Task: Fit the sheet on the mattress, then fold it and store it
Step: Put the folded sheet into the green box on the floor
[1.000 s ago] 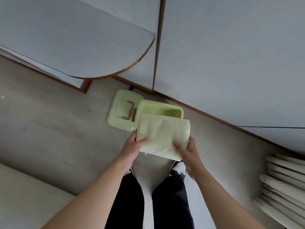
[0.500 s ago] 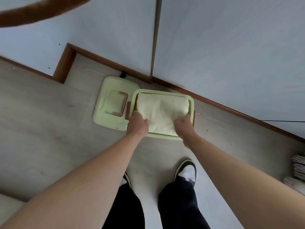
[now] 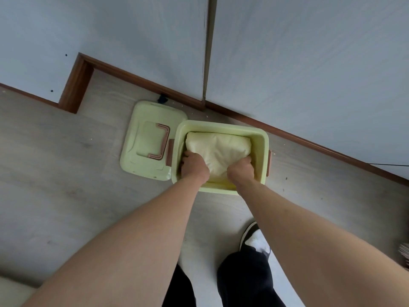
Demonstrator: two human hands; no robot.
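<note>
The folded pale yellow sheet (image 3: 218, 149) lies inside a light green storage box (image 3: 223, 126) on the floor by the wall. My left hand (image 3: 194, 166) is closed on the sheet's near left edge, down inside the box. My right hand (image 3: 242, 170) grips the near right edge the same way. Both fists press into the bundle, and the fingers are hidden under the fabric. The sheet fills most of the box.
The box's green lid (image 3: 150, 140) with a pink handle lies flat on the floor just left of the box. A brown skirting board (image 3: 309, 142) and grey wall run behind. My shoe (image 3: 255, 242) stands on the floor below the box.
The sheet has gone from held above the box down into it. Both hands have followed it in and now sit deeper inside the rim.
</note>
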